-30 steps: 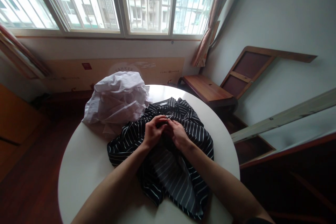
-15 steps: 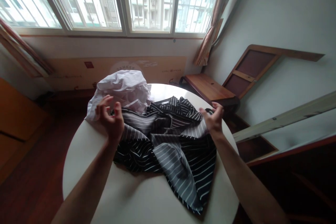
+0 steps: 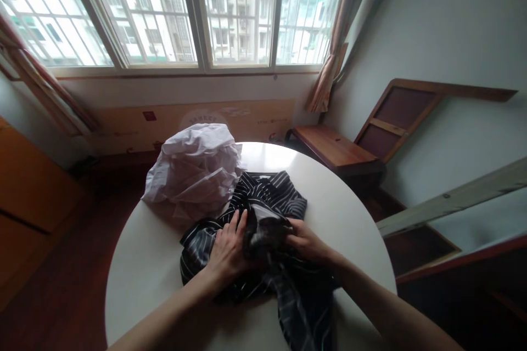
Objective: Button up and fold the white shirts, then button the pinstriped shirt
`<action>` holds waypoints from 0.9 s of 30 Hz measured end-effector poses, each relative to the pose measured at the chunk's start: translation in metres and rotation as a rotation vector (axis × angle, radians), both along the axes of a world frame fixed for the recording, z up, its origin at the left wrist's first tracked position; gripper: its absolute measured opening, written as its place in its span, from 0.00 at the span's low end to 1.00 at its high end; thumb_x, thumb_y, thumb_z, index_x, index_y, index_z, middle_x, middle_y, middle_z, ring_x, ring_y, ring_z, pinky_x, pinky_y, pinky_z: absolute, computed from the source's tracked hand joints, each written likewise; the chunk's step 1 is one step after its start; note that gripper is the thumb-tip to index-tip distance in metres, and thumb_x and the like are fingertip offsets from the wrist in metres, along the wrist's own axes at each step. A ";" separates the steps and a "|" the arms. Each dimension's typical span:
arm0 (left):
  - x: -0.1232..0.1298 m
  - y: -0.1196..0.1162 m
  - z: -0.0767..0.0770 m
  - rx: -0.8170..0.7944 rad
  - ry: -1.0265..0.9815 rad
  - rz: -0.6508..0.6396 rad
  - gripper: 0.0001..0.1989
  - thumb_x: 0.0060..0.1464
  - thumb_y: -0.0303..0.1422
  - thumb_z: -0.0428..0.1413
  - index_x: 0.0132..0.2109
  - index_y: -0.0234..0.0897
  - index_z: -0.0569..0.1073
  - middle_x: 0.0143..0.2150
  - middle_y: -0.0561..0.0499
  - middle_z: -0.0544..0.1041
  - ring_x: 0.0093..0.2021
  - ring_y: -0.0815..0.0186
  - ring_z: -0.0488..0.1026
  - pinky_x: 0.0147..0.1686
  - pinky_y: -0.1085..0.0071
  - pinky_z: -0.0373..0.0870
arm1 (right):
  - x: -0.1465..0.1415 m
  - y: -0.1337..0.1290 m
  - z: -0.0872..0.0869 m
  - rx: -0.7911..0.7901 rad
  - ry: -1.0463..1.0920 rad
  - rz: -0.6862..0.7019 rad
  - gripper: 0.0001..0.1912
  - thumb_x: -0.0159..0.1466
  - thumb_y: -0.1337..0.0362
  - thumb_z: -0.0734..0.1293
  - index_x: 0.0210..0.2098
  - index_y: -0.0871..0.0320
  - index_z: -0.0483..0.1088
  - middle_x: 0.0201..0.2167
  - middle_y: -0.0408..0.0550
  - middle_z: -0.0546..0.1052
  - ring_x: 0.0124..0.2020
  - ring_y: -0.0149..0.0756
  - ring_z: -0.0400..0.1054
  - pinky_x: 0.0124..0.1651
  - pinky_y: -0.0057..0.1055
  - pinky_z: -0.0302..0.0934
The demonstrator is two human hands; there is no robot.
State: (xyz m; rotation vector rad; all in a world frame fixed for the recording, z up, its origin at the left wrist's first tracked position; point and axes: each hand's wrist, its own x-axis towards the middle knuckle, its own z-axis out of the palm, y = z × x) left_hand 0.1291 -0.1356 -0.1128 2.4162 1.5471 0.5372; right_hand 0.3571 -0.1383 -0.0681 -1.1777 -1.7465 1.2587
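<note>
A black shirt [image 3: 294,194] with white stripes lies bunched on the white round table [image 3: 358,214], its collar at the far side. My left hand [image 3: 228,247] rests on the left part of the shirt, fingers stretched out over the cloth; its thumb is hidden. On the other side, my right hand [image 3: 305,240] is closed on the shirt's bunched middle, with its fingertips partly hidden in dark folds. The cloth between the hands is blurred. One end of the shirt hangs toward the near edge.
A crumpled white cloth [image 3: 193,167] sits at the table's far left, close to the shirt. Beyond the table stand a wooden bench [image 3: 335,145] at the right and a printed board [image 3: 263,118] under the barred window. A pale rail [image 3: 448,197] runs along the right.
Both hands have come down and inward from above the table's sides onto the shirt. The shirt, spread wider before, is gathered toward the middle. The camera view has tilted slightly.
</note>
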 end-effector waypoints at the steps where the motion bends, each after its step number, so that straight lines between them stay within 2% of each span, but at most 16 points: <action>1: 0.003 0.003 0.001 -0.027 -0.031 0.003 0.45 0.40 0.41 0.60 0.65 0.39 0.53 0.57 0.36 0.67 0.49 0.49 0.68 0.46 0.57 0.63 | -0.004 -0.002 0.007 -0.067 0.124 0.005 0.05 0.53 0.64 0.65 0.29 0.59 0.70 0.26 0.44 0.72 0.28 0.33 0.64 0.31 0.29 0.59; 2: 0.006 0.008 0.004 -0.060 -0.072 -0.007 0.36 0.43 0.36 0.57 0.62 0.39 0.60 0.48 0.38 0.73 0.44 0.52 0.71 0.42 0.60 0.65 | -0.007 -0.004 0.014 -0.120 0.213 -0.009 0.07 0.51 0.64 0.67 0.29 0.58 0.70 0.27 0.43 0.72 0.28 0.33 0.64 0.30 0.28 0.59; 4: 0.013 0.022 0.015 -0.108 -0.225 -0.029 0.18 0.46 0.30 0.53 0.46 0.38 0.74 0.33 0.45 0.77 0.33 0.59 0.73 0.33 0.67 0.66 | -0.013 -0.001 0.029 -0.169 0.303 -0.030 0.13 0.44 0.67 0.71 0.30 0.58 0.71 0.28 0.42 0.73 0.29 0.34 0.64 0.31 0.28 0.59; 6: 0.016 0.042 0.038 -0.084 -0.487 -0.029 0.07 0.46 0.29 0.52 0.31 0.35 0.74 0.26 0.48 0.75 0.28 0.63 0.71 0.28 0.71 0.64 | -0.015 0.010 0.046 -0.146 0.349 -0.014 0.16 0.39 0.69 0.73 0.29 0.58 0.72 0.28 0.42 0.73 0.29 0.34 0.65 0.31 0.28 0.60; 7: 0.015 0.055 0.053 -0.032 -0.649 -0.018 0.05 0.45 0.29 0.52 0.29 0.34 0.72 0.26 0.49 0.74 0.28 0.64 0.70 0.27 0.73 0.64 | -0.016 0.019 0.055 -0.110 0.369 -0.008 0.16 0.38 0.68 0.74 0.28 0.58 0.72 0.27 0.42 0.73 0.28 0.35 0.64 0.31 0.29 0.59; 9: 0.010 0.084 0.090 0.113 -0.930 -0.012 0.05 0.46 0.29 0.52 0.31 0.34 0.72 0.28 0.52 0.74 0.30 0.67 0.71 0.29 0.74 0.66 | -0.017 0.044 0.075 0.029 0.407 -0.074 0.16 0.36 0.68 0.74 0.26 0.59 0.72 0.24 0.41 0.72 0.28 0.35 0.64 0.31 0.30 0.59; 12: -0.008 0.134 0.150 0.435 -1.169 0.068 0.06 0.48 0.30 0.52 0.33 0.34 0.71 0.30 0.53 0.74 0.34 0.69 0.71 0.33 0.75 0.67 | -0.027 0.089 0.108 0.359 0.382 -0.332 0.13 0.37 0.70 0.74 0.23 0.59 0.71 0.22 0.41 0.70 0.32 0.38 0.65 0.35 0.31 0.59; 14: -0.024 0.164 0.189 0.638 -1.169 0.125 0.07 0.50 0.30 0.53 0.36 0.33 0.72 0.34 0.53 0.75 0.38 0.70 0.71 0.38 0.74 0.68 | -0.041 0.122 0.131 0.566 0.331 -0.446 0.11 0.41 0.70 0.72 0.25 0.59 0.70 0.25 0.42 0.71 0.35 0.37 0.64 0.38 0.32 0.59; 16: -0.042 0.188 0.223 0.810 -1.106 0.182 0.09 0.55 0.30 0.50 0.41 0.30 0.71 0.37 0.53 0.75 0.42 0.72 0.70 0.42 0.73 0.66 | -0.059 0.155 0.150 0.752 0.298 -0.494 0.09 0.47 0.69 0.70 0.29 0.60 0.70 0.30 0.44 0.72 0.37 0.35 0.64 0.41 0.32 0.60; 18: -0.061 0.204 0.247 0.920 -1.010 0.221 0.13 0.59 0.30 0.46 0.46 0.26 0.68 0.41 0.52 0.73 0.45 0.74 0.68 0.46 0.72 0.64 | -0.081 0.187 0.160 0.881 0.250 -0.531 0.09 0.53 0.68 0.67 0.35 0.60 0.70 0.36 0.47 0.72 0.40 0.35 0.64 0.45 0.32 0.59; 19: -0.071 0.210 0.253 0.948 -0.960 0.247 0.13 0.60 0.30 0.45 0.47 0.25 0.67 0.43 0.51 0.73 0.46 0.74 0.67 0.47 0.72 0.63 | -0.092 0.203 0.161 0.914 0.218 -0.548 0.09 0.55 0.68 0.65 0.37 0.60 0.69 0.39 0.49 0.71 0.43 0.35 0.63 0.46 0.32 0.58; 21: -0.093 0.218 0.251 0.951 -0.851 0.318 0.15 0.60 0.33 0.48 0.48 0.23 0.66 0.45 0.49 0.73 0.46 0.72 0.67 0.49 0.69 0.63 | -0.112 0.230 0.152 0.907 0.148 -0.555 0.12 0.58 0.69 0.62 0.42 0.60 0.68 0.44 0.51 0.69 0.47 0.36 0.62 0.49 0.32 0.56; 23: -0.116 0.222 0.227 0.894 -0.707 0.423 0.16 0.58 0.35 0.51 0.48 0.25 0.68 0.45 0.47 0.73 0.47 0.66 0.68 0.51 0.64 0.62 | -0.127 0.247 0.129 0.784 0.069 -0.471 0.14 0.57 0.69 0.63 0.44 0.60 0.68 0.46 0.52 0.69 0.49 0.37 0.62 0.51 0.33 0.56; 25: -0.139 0.222 0.187 0.748 -0.506 0.518 0.16 0.53 0.36 0.55 0.46 0.29 0.71 0.47 0.44 0.73 0.51 0.57 0.66 0.54 0.56 0.59 | -0.135 0.252 0.099 0.584 -0.001 -0.326 0.15 0.55 0.67 0.66 0.43 0.60 0.68 0.44 0.51 0.71 0.47 0.39 0.63 0.51 0.35 0.57; 27: -0.158 0.218 0.137 0.427 -0.299 0.549 0.18 0.45 0.38 0.60 0.43 0.34 0.73 0.49 0.42 0.73 0.54 0.49 0.64 0.54 0.50 0.58 | -0.136 0.247 0.070 0.422 -0.010 -0.211 0.15 0.55 0.64 0.68 0.42 0.59 0.69 0.41 0.50 0.74 0.45 0.40 0.64 0.50 0.37 0.58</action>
